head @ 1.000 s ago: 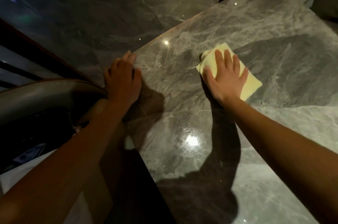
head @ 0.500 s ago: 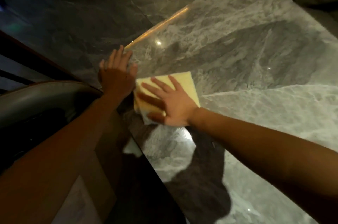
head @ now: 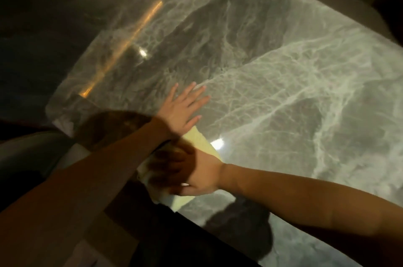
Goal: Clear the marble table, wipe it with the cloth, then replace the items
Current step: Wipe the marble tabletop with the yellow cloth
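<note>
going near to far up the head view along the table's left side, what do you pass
right hand pressing the pale yellow cloth → left hand flat on the grey marble table → orange streak of reflected light on the marble

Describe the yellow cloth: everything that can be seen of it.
The cloth is pale yellow, soft-looking and seemingly folded, lying flat on the marble table at its near edge. The right hand presses flat on its middle, hiding most of it; only corners show beyond the hand. Blur hides its texture.
</note>
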